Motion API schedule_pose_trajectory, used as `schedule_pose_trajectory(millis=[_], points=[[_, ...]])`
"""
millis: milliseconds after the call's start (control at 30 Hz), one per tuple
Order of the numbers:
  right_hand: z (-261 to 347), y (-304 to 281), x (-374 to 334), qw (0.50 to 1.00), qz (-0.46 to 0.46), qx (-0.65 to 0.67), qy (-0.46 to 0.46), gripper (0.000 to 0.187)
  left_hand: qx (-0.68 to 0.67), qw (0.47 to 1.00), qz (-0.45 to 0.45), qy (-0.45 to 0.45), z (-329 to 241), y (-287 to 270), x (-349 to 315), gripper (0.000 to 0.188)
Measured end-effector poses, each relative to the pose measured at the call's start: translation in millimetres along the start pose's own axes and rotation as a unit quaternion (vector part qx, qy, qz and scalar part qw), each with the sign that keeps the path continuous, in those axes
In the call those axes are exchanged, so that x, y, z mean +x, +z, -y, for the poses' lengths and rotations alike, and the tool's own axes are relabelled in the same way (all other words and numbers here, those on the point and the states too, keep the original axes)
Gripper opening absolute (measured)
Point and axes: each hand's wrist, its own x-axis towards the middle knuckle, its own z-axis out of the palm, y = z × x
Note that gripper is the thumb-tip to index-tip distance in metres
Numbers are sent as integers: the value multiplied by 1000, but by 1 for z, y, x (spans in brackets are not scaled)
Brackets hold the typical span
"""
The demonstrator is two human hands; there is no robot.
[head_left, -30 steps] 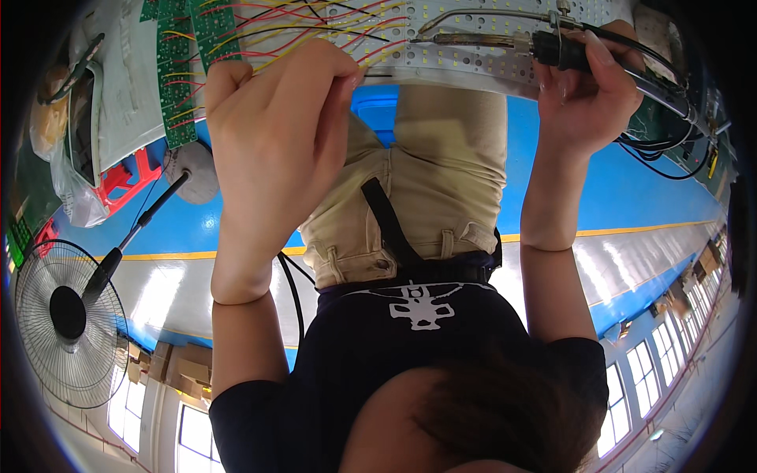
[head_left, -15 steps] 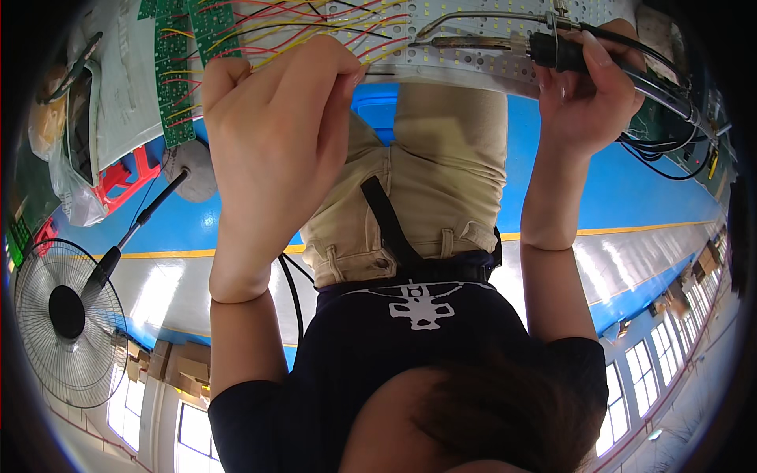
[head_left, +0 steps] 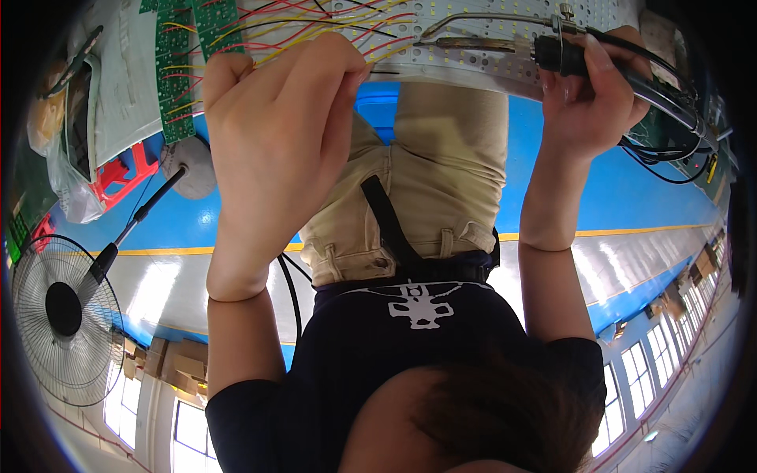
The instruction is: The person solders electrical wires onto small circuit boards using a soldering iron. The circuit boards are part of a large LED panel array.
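Observation:
My right hand (head_left: 587, 110) is closed around the black handle of a soldering iron (head_left: 558, 57). A thin curved metal feed tube (head_left: 493, 15) is clamped to the iron, and its end points toward the iron's tip. That tip is at a white board (head_left: 481, 69) dotted with small yellowish chips, close to the ends of red and yellow wires (head_left: 392, 50). With fingertips pinched, my left hand (head_left: 276, 134) holds at least one of these wires; its fingers partly hide the grip. Green circuit boards (head_left: 175, 71) joined to the wires lie left of it.
Black cables (head_left: 666, 150) trail from the iron at the right. On the left are a clear plastic bag (head_left: 75, 193), a red stool (head_left: 126, 175) and a standing fan (head_left: 63, 307). The work surface's near edge runs just above my lap.
My right hand and the soldering iron have shifted very slightly to the right. My left hand keeps its pinch in nearly the same place.

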Motion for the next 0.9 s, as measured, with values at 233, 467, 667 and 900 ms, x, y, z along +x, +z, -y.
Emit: schedule_pose_trajectory(millis=[233, 467, 667, 900], points=[[-11, -3, 3, 996, 24, 2, -85, 20, 6, 1000, 6, -6, 0, 1, 0, 12], [-6, -2, 6, 997, 29, 36, -58, 19, 11, 1000, 4, -6, 0, 1, 0, 12], [11, 6, 11, 980, -36, 156, 119, 8, 8, 1000, -4, -3, 0, 2, 0, 12], [23, 11, 16, 956, -61, 212, 195, 16, 2, 1000, -3, -7, -1, 1, 0, 11]])
